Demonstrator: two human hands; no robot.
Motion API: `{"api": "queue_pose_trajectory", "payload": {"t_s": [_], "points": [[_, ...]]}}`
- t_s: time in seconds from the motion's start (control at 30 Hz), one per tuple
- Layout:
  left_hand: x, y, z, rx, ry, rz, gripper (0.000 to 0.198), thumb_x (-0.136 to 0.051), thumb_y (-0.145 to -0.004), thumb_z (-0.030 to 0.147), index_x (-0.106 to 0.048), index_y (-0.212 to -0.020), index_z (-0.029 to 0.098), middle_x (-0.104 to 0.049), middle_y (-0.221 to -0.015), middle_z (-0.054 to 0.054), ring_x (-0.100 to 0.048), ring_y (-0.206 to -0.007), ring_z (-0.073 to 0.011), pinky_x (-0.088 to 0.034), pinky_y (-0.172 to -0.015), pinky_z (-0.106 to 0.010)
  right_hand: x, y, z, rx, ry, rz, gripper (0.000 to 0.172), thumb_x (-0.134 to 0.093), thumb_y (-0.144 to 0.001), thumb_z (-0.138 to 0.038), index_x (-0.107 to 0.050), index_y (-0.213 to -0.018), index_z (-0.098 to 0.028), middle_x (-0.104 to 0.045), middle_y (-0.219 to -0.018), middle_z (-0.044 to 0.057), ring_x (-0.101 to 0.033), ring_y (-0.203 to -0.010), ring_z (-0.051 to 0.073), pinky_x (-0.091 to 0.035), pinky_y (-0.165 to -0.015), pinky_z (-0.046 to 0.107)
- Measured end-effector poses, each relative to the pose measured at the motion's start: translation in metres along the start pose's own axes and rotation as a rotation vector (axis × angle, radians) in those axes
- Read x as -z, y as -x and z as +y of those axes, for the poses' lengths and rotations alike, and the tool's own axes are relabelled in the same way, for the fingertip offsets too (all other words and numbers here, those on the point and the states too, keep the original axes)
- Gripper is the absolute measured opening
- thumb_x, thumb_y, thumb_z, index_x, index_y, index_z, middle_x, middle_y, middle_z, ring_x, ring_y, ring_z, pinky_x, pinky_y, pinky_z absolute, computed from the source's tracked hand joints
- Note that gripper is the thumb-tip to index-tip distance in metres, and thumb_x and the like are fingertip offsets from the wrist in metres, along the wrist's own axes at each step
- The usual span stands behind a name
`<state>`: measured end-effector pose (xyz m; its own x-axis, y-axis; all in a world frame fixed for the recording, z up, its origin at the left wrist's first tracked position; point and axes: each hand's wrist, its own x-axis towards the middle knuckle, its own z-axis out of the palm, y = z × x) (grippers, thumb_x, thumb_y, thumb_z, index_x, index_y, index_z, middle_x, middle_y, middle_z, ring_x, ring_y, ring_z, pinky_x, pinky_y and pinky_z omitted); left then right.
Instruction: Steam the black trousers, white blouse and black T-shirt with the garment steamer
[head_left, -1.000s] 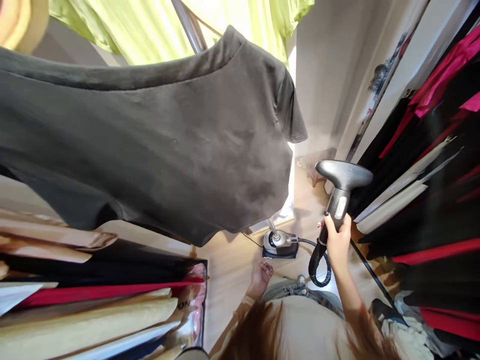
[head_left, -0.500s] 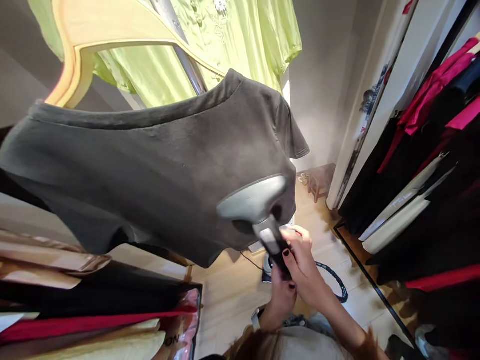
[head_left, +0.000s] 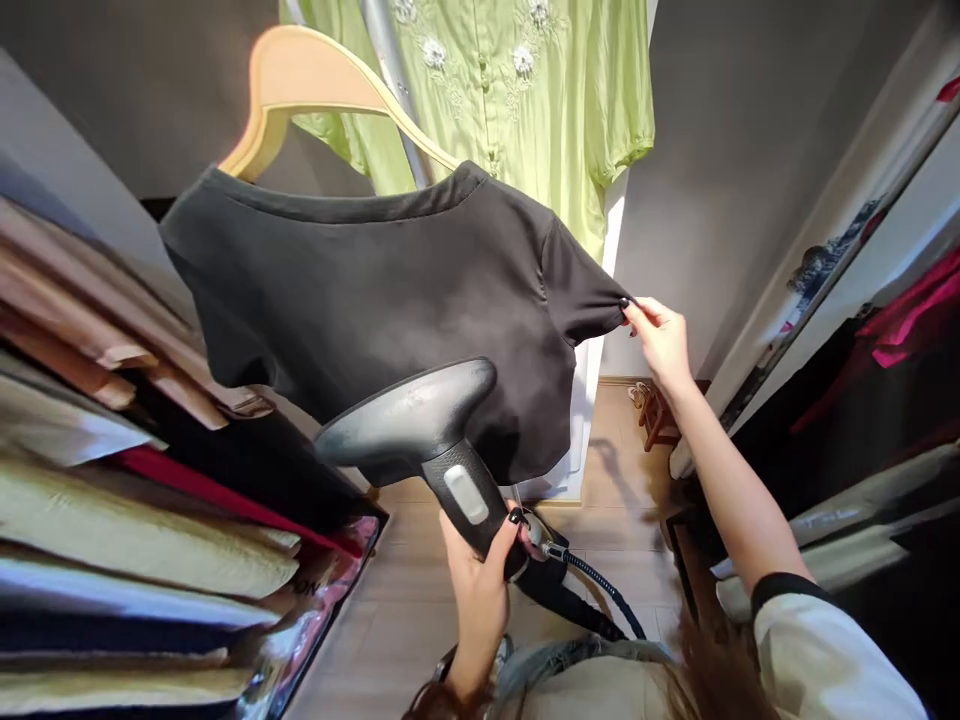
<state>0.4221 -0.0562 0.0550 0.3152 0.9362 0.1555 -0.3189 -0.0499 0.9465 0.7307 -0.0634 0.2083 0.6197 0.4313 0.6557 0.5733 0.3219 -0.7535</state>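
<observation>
The black T-shirt (head_left: 360,310) hangs on a light wooden hanger (head_left: 315,80), and its sleeve (head_left: 592,300) reaches to the person's right hand (head_left: 660,345). This hand pinches the sleeve end between the fingertips (head_left: 628,310) and holds it out to the side. The left hand (head_left: 476,600) is closed around the handle of a garment steamer (head_left: 409,420), below the right hand. The wide steamer head is tilted and lies in front of the lower part of the shirt. A black hose (head_left: 600,585) runs from the handle toward the lower right. Behind the shirt, a pale green embroidered blouse (head_left: 510,100) hangs near a metal pole (head_left: 386,60). A row of hanging clothes (head_left: 112,530) is left of the left hand, and a wooden stool (head_left: 656,415) stands on the floor (head_left: 420,620) beyond the right hand.
</observation>
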Motion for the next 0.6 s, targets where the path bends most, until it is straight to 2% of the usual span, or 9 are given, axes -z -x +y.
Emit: {"api": "queue_pose_trajectory", "payload": {"t_s": [0.13, 0.27, 0.37, 0.5, 0.6], "points": [[-0.011, 0.012, 0.006, -0.052, -0.071, 0.073, 0.033, -0.081, -0.071, 0.037, -0.066, -0.092, 0.018, -0.069, -0.081, -0.003, -0.067, -0.069, -0.0181, -0.057, -0.064, -0.030, 0.037, -0.025, -0.019, 0.027, -0.010, -0.200, 0.038, -0.078, -0.075, -0.055, -0.072, -0.080, -0.018, -0.066, -0.077, 0.001, -0.059, -0.070, 0.013, -0.051, -0.065, 0.028], [-0.020, 0.000, 0.029, -0.139, -0.216, 0.099, 0.031, -0.078, -0.072, 0.044, -0.063, -0.076, 0.017, -0.064, -0.065, -0.001, -0.061, -0.056, -0.0158, -0.052, -0.054, -0.028, 0.053, -0.041, -0.033, -0.015, -0.062, -0.278, 0.033, -0.081, -0.074, -0.048, -0.072, -0.081, -0.017, -0.068, -0.077, 0.002, -0.060, -0.069, 0.011, -0.053, -0.064, 0.026], [-0.025, -0.025, 0.053, -0.185, -0.340, -0.023, 0.036, -0.076, -0.074, 0.047, -0.054, -0.066, 0.019, -0.057, -0.054, 0.002, -0.052, -0.045, -0.0132, -0.046, -0.047, -0.027, 0.063, -0.044, -0.037, -0.028, -0.078, -0.313, 0.031, -0.080, -0.075, -0.047, -0.073, -0.079, -0.017, -0.070, -0.077, 0.001, -0.061, -0.069, 0.011, -0.053, -0.063, 0.025], [-0.031, -0.063, 0.085, -0.238, -0.541, -0.298, 0.033, -0.078, -0.072, 0.043, -0.056, -0.069, 0.018, -0.055, -0.054, 0.002, -0.049, -0.045, -0.0119, -0.041, -0.046, -0.025, 0.079, -0.049, -0.040, -0.012, -0.069, -0.346, 0.028, -0.082, -0.072, -0.042, -0.075, -0.080, -0.016, -0.072, -0.079, 0.002, -0.063, -0.073, 0.011, -0.054, -0.068, 0.026], [-0.035, -0.088, 0.104, -0.256, -0.668, -0.436, 0.033, -0.078, -0.071, 0.043, -0.059, -0.072, 0.017, -0.055, -0.056, 0.003, -0.049, -0.046, -0.0117, -0.039, -0.046, -0.024, 0.086, -0.054, -0.043, -0.037, -0.066, -0.350, 0.026, -0.083, -0.069, -0.037, -0.077, -0.081, -0.015, -0.074, -0.081, 0.003, -0.064, -0.075, 0.013, -0.053, -0.071, 0.028]]}}
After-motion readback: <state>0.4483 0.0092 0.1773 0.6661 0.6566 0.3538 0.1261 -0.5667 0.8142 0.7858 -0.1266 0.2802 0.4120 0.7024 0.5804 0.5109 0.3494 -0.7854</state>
